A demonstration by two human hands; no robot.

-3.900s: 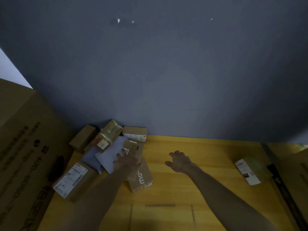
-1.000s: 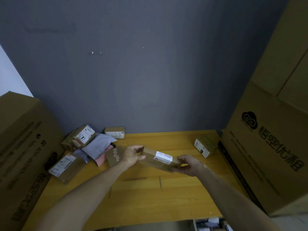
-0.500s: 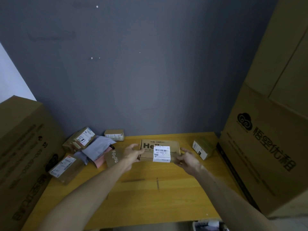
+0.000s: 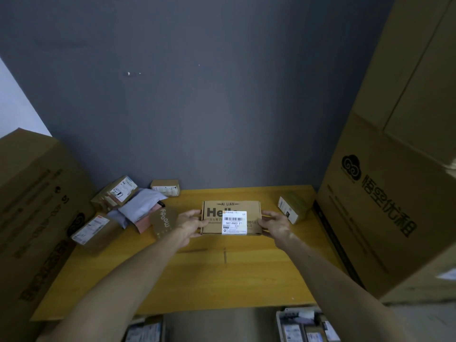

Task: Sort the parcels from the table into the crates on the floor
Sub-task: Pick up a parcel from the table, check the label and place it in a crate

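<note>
I hold the flat "Hello" parcel [image 4: 231, 219] upright over the table [image 4: 222, 272], my left hand [image 4: 191, 224] and right hand [image 4: 276, 224] gripping its side edges.

Flat "Hello" box [image 4: 230, 219] is off the pile at the left of the tabletop [image 4: 222, 272] and up in the air between both hands; 3.9 s ago neither hand held anything. Left hand [image 4: 191, 224] moved from the pile to the box's left edge, right hand [image 4: 275, 224] from hovering open to a grip on the right edge. A second ago the box lay tilted, top face and white label [image 4: 234, 222] angled away; now it's tipped up, label facing the camera (readable: 507-P802). Since 0.5 s ago only small shifts, same two-handed grip.
</note>
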